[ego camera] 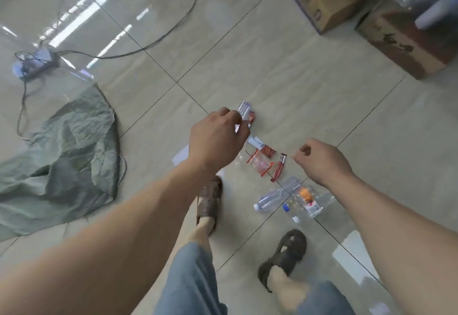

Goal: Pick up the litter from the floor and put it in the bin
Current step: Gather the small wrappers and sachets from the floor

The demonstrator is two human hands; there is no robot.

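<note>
Left hand raised over the tiled floor, grip closed on a clear plastic wrapper with a bit of red packet beside it; wrapper off the floor, held just above the litter cluster. Right hand hovering near the cluster, fingers loosely curled, grip narrow and holding nothing.

Still on the floor: red snack wrappers, a narrow red sachet, a white printed slip, a sheet of white paper partly hidden by the left wrist, crushed clear bottles, a packet with an orange patch, a loose blue cap.

No rigid bin in view; grey-green sack lying slack to the left, possibly the bin. Nothing visibly inside it.

Judged early: one piece lifted, most litter left.
</note>
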